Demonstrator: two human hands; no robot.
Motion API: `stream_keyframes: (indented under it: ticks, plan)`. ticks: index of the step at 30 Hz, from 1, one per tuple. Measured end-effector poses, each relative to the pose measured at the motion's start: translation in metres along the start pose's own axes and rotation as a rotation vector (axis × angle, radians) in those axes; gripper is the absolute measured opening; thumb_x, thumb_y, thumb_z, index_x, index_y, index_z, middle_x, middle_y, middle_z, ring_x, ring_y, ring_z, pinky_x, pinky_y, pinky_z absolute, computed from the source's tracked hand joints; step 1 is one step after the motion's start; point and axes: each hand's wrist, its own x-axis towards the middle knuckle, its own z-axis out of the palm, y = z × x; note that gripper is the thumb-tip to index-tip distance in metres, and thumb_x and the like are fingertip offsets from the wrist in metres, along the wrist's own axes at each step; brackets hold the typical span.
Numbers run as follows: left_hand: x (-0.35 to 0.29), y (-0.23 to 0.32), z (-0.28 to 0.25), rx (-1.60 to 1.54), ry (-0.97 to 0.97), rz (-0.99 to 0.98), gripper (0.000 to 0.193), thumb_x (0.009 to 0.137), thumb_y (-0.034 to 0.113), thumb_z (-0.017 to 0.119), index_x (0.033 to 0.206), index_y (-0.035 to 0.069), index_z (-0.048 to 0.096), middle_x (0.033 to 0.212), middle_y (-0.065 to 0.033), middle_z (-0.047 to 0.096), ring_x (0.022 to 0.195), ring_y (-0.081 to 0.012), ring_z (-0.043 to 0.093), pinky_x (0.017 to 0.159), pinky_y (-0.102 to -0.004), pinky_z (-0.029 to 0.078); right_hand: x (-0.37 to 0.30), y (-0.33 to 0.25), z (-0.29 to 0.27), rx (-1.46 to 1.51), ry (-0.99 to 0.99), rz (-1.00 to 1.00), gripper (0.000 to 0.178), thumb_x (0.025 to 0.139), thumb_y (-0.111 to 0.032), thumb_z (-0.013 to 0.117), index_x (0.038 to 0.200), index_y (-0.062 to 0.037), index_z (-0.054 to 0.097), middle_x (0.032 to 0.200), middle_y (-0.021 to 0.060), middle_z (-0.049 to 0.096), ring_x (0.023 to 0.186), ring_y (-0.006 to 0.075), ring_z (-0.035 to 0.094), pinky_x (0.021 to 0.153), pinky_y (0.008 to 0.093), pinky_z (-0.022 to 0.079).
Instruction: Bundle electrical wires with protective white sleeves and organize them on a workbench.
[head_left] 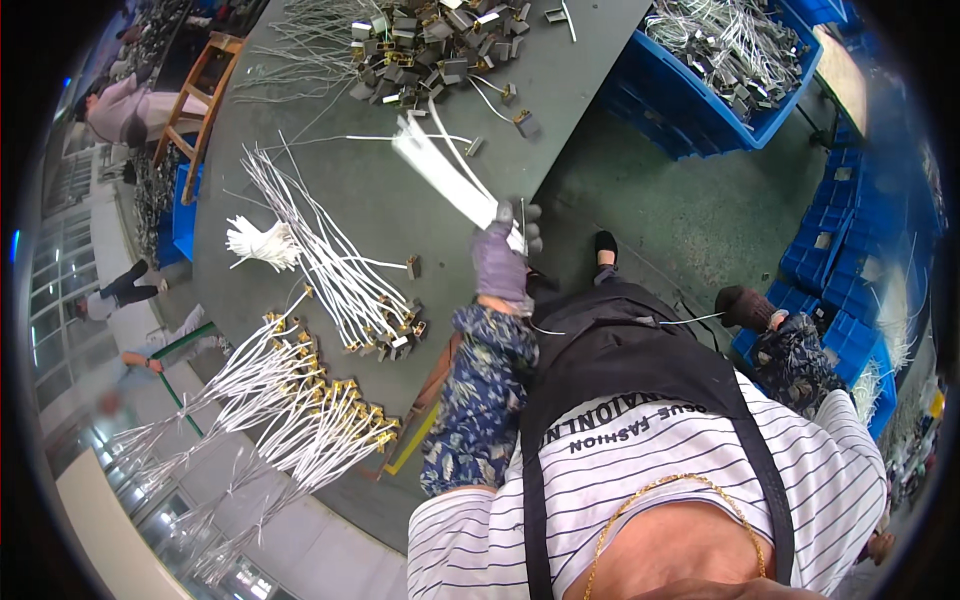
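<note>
My left hand (503, 262), in a grey-purple glove, is closed round a thick bundle of white wires (445, 178) at the table's edge. The bundle points up and left over the tabletop. Out to the right, beside my body, my right hand (746, 307) wears a dark brown glove and looks closed at the end of a thin white wire (690, 319). That wire crosses in front of my black apron (640, 370); part of it is lost against the cloth. A single wire with a small grey connector (474, 146) lies by the bundle's far end.
On the grey table (350, 205) lie a heap of grey-and-brass connectors (440, 50), loose white wires (330, 260) and a fan of wires with yellow ends (300, 400). Blue crates (650, 95) stand to the right; a wooden stool (200, 95) is at the far left.
</note>
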Motion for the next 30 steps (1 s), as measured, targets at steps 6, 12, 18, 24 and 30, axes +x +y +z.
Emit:
stream_keyframes:
  ticks: [6, 12, 18, 24, 30]
  plan:
    - [0.029, 0.010, -0.022, -0.828, -0.414, 0.168, 0.031, 0.100, 0.024, 0.053, 0.074, 0.013, 0.039, 0.060, 0.0064, 0.024, 0.042, -0.0064, 0.017, 0.041, -0.0259, 0.019, -0.007, 0.042, 0.016, -0.174, -0.202, -0.331, 0.018, 0.069, -0.016, 0.075, 0.082, -0.0054, 0.070, 0.078, 0.0136, 0.067, 0.071, 0.0267, 0.066, 0.063, 0.0395, 0.051]
    - [0.028, 0.030, -0.003, -0.336, 0.230, 0.290, 0.025, 0.099, 0.029, 0.056, 0.109, 0.006, 0.058, 0.078, -0.0052, 0.059, 0.062, -0.0151, 0.057, 0.053, -0.0276, 0.049, -0.024, 0.044, 0.045, -0.164, -0.190, -0.186, 0.016, 0.073, -0.019, 0.073, 0.079, -0.0042, 0.070, 0.075, 0.0158, 0.065, 0.069, 0.0313, 0.065, 0.061, 0.0424, 0.050]
    - [0.020, 0.055, 0.001, -0.204, 0.156, 0.315, 0.038, 0.097, 0.032, 0.061, 0.115, -0.001, 0.055, 0.094, -0.0153, 0.067, 0.071, -0.0209, 0.063, 0.059, -0.0319, 0.054, -0.016, 0.040, 0.041, -0.303, -0.057, -0.432, 0.020, 0.071, -0.022, 0.072, 0.078, -0.0040, 0.067, 0.076, 0.0161, 0.062, 0.070, 0.0348, 0.063, 0.062, 0.0440, 0.050]
    - [0.019, 0.059, 0.001, -0.174, 0.154, 0.301, 0.034, 0.095, 0.029, 0.064, 0.112, 0.000, 0.057, 0.089, -0.0155, 0.067, 0.064, -0.0201, 0.062, 0.053, -0.0321, 0.052, -0.006, 0.061, 0.047, -0.186, -0.081, -0.243, 0.026, 0.062, -0.023, 0.077, 0.077, -0.0042, 0.066, 0.076, 0.0174, 0.062, 0.071, 0.0369, 0.062, 0.062, 0.0449, 0.048]
    - [0.011, 0.067, 0.004, -0.035, 0.237, 0.297, 0.036, 0.094, 0.032, 0.065, 0.108, 0.000, 0.059, 0.087, -0.0139, 0.066, 0.066, -0.0201, 0.062, 0.054, -0.0332, 0.053, 0.001, 0.069, 0.050, -0.227, -0.072, -0.304, 0.026, 0.063, -0.022, 0.076, 0.081, -0.0043, 0.068, 0.076, 0.0141, 0.064, 0.070, 0.0329, 0.064, 0.064, 0.0439, 0.050]
